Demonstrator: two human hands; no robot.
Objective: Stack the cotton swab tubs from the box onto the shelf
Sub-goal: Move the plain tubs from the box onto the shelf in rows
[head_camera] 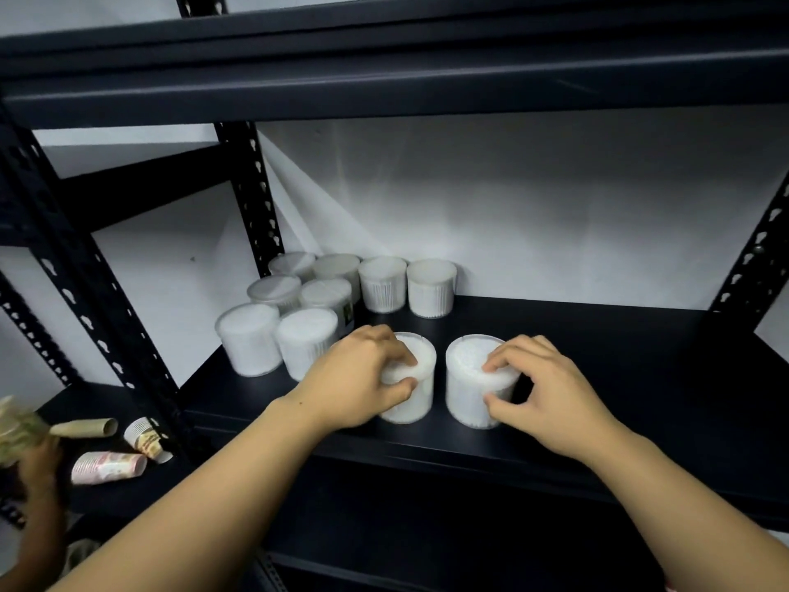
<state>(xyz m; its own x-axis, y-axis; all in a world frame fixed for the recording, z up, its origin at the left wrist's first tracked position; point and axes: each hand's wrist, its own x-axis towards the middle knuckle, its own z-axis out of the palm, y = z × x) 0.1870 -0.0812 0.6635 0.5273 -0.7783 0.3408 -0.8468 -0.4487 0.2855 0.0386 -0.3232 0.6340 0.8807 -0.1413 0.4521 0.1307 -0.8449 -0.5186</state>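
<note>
The left hand (363,373) grips one cotton swab tub (412,388) on the shelf (640,378); the right hand (542,390) pinches another tub (469,386) at its 3 o'clock. Sliding either carelessly toward 11 o'clock risks toppling the stored tubs (307,309).

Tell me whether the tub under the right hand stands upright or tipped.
Upright. The tub sits flat on the shelf, its round lid facing up; the right hand grips its rim, thumb on the side wall.
</note>
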